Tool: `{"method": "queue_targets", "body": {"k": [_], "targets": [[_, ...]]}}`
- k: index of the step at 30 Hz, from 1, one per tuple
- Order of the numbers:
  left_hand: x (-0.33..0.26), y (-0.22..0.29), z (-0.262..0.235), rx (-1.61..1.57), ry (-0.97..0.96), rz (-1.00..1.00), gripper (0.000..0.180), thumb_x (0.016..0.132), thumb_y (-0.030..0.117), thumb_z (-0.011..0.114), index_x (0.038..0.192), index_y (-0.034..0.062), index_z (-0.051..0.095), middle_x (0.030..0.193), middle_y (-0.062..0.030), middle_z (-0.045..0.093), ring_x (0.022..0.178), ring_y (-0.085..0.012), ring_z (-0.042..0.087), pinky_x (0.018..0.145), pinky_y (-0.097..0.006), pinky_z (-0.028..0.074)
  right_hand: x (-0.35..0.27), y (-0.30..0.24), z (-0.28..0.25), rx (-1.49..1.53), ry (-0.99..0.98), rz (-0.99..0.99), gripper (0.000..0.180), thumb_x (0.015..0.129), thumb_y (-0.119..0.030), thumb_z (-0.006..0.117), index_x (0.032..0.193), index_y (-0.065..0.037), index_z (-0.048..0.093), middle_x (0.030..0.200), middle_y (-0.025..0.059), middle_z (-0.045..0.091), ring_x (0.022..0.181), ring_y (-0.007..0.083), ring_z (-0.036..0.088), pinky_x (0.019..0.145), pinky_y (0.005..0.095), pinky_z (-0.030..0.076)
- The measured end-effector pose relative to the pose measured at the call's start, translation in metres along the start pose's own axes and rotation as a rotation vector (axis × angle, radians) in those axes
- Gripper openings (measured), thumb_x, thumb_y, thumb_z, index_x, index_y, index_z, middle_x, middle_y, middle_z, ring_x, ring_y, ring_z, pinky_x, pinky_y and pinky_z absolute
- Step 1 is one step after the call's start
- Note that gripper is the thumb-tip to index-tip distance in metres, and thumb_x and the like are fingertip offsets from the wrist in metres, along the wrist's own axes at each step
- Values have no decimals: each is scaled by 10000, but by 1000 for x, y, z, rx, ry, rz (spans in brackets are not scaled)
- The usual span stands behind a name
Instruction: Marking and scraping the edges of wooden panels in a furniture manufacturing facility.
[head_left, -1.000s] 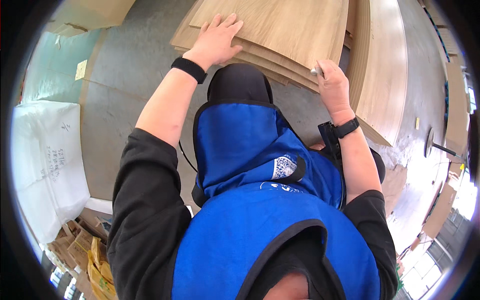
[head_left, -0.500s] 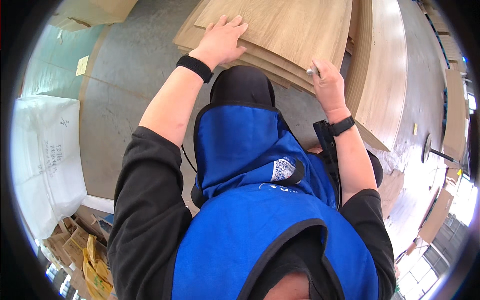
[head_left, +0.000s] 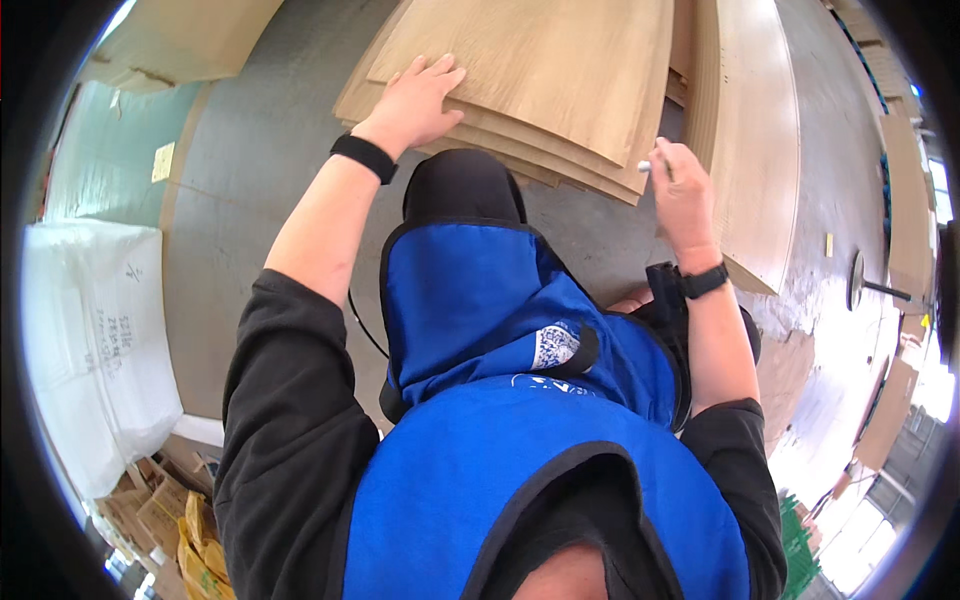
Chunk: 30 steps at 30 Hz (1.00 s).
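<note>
Wood-grain boards (head_left: 540, 70) lie in a slightly uneven stack ahead of me. My left hand (head_left: 415, 105) rests on the top board near its close left corner, fingers spread. Just off the near right corner of the stack, my right hand (head_left: 684, 195) is closed around a short whitish rod (head_left: 645, 166). One end of the rod sticks out of the fist toward the board's corner; the rest is hidden, so its exact kind is unclear. A dark band sits on each wrist.
A second pile of long boards (head_left: 755, 130) stands close to the right of my right hand. A white wrapped block (head_left: 100, 330) is at the left, with cardboard and a yellow bag (head_left: 200, 550) below it. A round-based stand (head_left: 857, 280) is on the right.
My right hand, with the rod, has moved right and nearer to me, off the stack's corner. My left hand stays on the top board. The whole view has shifted slightly.
</note>
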<state>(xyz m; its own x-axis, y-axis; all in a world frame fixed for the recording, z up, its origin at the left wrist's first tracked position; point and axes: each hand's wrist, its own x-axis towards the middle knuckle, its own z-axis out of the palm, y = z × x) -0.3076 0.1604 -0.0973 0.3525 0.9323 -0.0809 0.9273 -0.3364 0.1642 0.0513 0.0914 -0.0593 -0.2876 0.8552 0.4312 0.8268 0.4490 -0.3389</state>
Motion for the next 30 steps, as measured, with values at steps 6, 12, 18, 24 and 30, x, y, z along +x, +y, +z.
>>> {"method": "queue_targets", "body": {"k": [6,12,18,24,30], "targets": [[25,14,-28,-17,-217,-2,613,922,406,505,1277,-91,471,1379,-296,410,1301,-410,377,1079,-436,332,-21,18,-76,196,171,313,257,896,-46,611,1147,12,595,868,84,655,751,135,597,696,276,487],[33,131,2,54,-287,73,926,865,607,472,1409,-106,243,1468,-355,174,1379,-488,172,1121,-541,200,-48,29,-88,373,288,585,336,915,-95,608,1219,40,558,844,37,646,678,73,547,603,230,459],[16,207,18,230,-245,138,1092,806,705,482,1464,-78,99,1519,-327,44,1419,-472,3,1139,-553,72,-65,26,-81,536,337,446,203,895,-34,608,1089,25,590,823,83,638,713,142,576,662,280,469],[32,240,15,139,-213,433,884,884,612,438,1471,-4,201,1545,-201,169,1441,-402,35,1142,-552,64,-60,15,-98,468,354,293,197,867,14,600,1063,31,588,821,107,612,718,213,594,659,298,471],[24,304,-5,-1468,-651,135,529,998,444,376,1327,41,471,1393,-123,465,1327,-228,393,1060,-420,343,-67,12,-81,427,485,352,119,863,10,602,982,20,595,966,88,549,833,175,559,722,271,461]]}}
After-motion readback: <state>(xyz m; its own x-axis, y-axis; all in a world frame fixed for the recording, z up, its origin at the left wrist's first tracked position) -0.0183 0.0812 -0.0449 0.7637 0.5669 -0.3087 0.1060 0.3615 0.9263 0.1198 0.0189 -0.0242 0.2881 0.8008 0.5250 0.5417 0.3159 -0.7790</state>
